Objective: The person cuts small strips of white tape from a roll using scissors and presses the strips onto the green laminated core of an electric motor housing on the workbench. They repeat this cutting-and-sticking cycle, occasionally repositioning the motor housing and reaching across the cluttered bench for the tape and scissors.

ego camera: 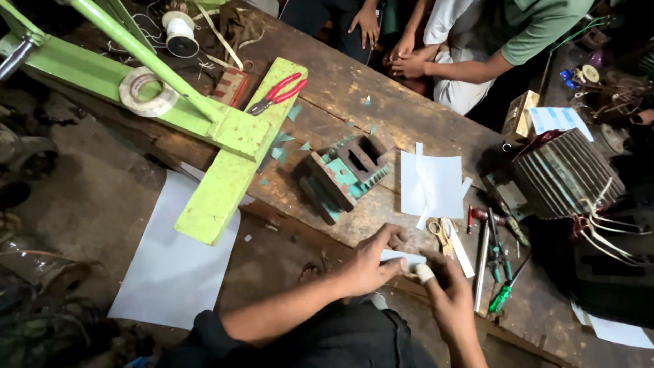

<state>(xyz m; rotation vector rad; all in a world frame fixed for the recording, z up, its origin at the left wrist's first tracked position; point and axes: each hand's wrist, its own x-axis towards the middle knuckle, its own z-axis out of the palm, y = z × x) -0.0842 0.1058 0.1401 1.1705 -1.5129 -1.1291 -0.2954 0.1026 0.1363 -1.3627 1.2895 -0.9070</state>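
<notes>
Both my hands meet at the near edge of a worn wooden workbench (381,102). My left hand (371,262) pinches a small strip of white paper (403,258) from the left. My right hand (449,293), one finger wrapped in white tape, grips the same strip from the right. Yellow-handled scissors (441,232) lie just beyond my right hand. Further back rests a white paper sheet (432,184) with a loose strip on it.
A teal and brown metal block (344,174) sits mid-bench, red pliers (279,92) on a green frame (231,143). Screwdrivers and pliers (497,259) lie right, beside a finned motor (565,174). A large white sheet (177,259) lies on the floor. Other people sit across.
</notes>
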